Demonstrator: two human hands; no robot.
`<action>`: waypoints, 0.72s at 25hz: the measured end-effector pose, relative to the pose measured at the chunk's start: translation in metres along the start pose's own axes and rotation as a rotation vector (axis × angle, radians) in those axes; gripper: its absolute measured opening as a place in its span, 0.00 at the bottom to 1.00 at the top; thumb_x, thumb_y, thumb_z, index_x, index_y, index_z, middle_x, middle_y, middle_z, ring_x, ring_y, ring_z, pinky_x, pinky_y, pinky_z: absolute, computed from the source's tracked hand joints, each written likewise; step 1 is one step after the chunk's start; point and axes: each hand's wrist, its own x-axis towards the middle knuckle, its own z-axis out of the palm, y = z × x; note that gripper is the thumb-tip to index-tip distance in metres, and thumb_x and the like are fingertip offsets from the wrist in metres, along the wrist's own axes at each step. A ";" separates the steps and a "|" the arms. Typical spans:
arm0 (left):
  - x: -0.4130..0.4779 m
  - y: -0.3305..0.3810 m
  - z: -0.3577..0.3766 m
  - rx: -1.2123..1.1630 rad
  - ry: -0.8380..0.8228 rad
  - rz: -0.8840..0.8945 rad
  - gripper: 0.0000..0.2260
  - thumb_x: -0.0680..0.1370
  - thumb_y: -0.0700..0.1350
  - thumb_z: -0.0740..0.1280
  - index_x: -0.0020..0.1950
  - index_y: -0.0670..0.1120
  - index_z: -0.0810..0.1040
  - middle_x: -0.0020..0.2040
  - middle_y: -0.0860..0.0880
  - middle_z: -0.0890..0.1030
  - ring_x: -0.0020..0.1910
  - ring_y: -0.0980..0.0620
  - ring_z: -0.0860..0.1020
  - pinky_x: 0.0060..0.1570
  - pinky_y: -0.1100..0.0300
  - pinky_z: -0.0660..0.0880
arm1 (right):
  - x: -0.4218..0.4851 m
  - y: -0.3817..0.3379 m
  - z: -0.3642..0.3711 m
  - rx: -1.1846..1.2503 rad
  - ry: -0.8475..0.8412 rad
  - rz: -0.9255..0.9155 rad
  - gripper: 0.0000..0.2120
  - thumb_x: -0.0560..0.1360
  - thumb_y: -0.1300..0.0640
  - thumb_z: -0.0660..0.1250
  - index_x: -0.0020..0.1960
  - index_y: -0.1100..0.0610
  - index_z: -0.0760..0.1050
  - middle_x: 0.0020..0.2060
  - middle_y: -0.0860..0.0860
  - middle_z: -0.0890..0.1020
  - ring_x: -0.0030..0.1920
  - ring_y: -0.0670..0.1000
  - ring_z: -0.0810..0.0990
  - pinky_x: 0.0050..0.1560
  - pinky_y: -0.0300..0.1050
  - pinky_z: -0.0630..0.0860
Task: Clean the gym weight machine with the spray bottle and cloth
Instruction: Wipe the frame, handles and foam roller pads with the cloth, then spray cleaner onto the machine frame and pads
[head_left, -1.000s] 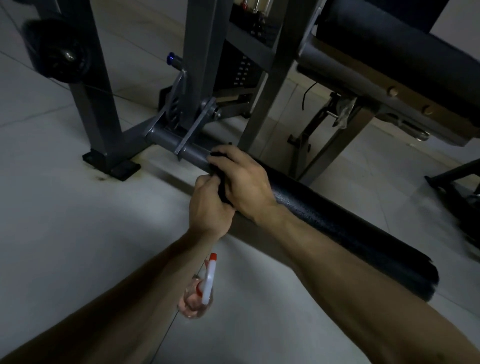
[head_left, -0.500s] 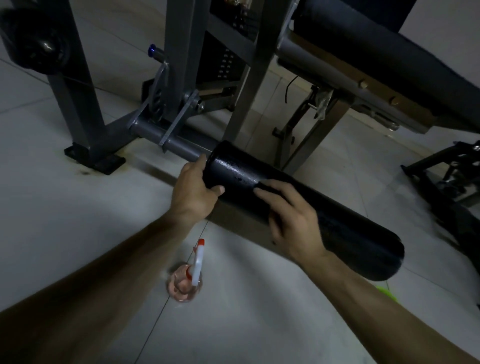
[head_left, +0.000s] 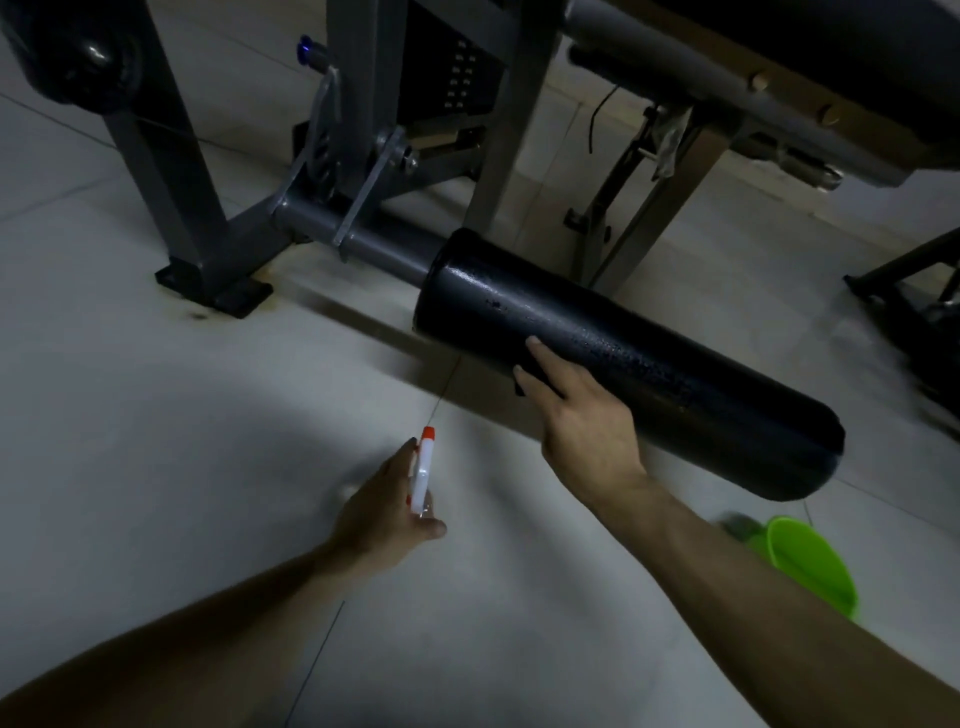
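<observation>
left grip (head_left: 385, 505) curled round spray bottle (head_left: 422, 474); right grip (head_left: 584, 415) flat, fingers straight

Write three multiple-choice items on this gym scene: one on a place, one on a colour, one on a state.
1. The green bucket stands: A) on a shelf; B) on the floor by the black roller pad's free end; C) on a hook.
2. The spray bottle's nozzle tip is: A) blue; B) green; C) orange-red.
3. The left hand: A) holds the spray bottle; B) lies flat on the floor; C) grips the roller pad.
Key: 1 B, it sits on tiles below the pad's end; 2 C, the tip is orange-red; 3 A, fingers and thumb wrap the bottle.
</observation>
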 end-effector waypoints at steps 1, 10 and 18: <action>0.003 0.001 0.006 0.034 0.092 0.026 0.50 0.66 0.60 0.78 0.81 0.54 0.55 0.67 0.52 0.77 0.61 0.51 0.79 0.58 0.51 0.80 | 0.004 -0.002 -0.002 -0.022 -0.014 0.010 0.35 0.62 0.74 0.72 0.68 0.59 0.78 0.74 0.57 0.73 0.65 0.61 0.79 0.52 0.53 0.82; 0.001 0.032 -0.016 0.136 0.263 0.194 0.32 0.78 0.54 0.68 0.80 0.55 0.60 0.58 0.52 0.82 0.52 0.52 0.80 0.54 0.54 0.79 | 0.038 -0.004 -0.020 -0.113 -0.038 0.136 0.28 0.72 0.68 0.71 0.71 0.56 0.76 0.73 0.56 0.73 0.62 0.61 0.76 0.54 0.55 0.81; -0.021 0.071 -0.088 -0.057 0.545 0.357 0.07 0.77 0.48 0.69 0.54 0.53 0.75 0.34 0.55 0.76 0.33 0.55 0.77 0.37 0.56 0.80 | 0.019 -0.002 -0.038 0.213 0.069 0.250 0.27 0.74 0.69 0.68 0.72 0.55 0.77 0.71 0.51 0.75 0.69 0.55 0.73 0.67 0.53 0.76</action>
